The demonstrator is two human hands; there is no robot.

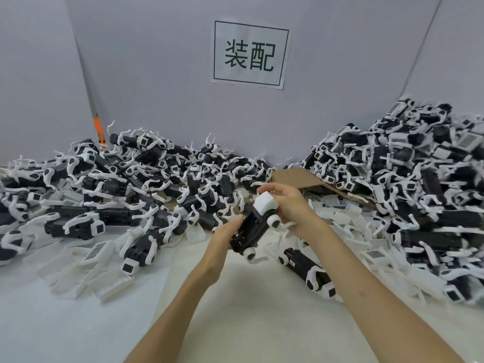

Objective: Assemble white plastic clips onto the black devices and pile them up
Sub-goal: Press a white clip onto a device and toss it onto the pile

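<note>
Holding one black device (248,230) above the middle of the table (235,297), the left hand (226,235) curls its fingers around the lower part of the body. The right hand (286,203) pinches a white clip (265,203) that sits on the upper end of the same device. So both hands are closed on something, and they are near each other. Along the far left edge of the table lies a wide pile of devices with clips (117,184), and a higher pile (406,179) fills the far right corner. Between the two piles a piece of brown cardboard (296,176) lies flat. Loose white plastic parts (97,258) are scattered at the left side, and one more device (306,265) lies just right of the hands. A paper sign (250,55) hangs on the wall behind.
</note>
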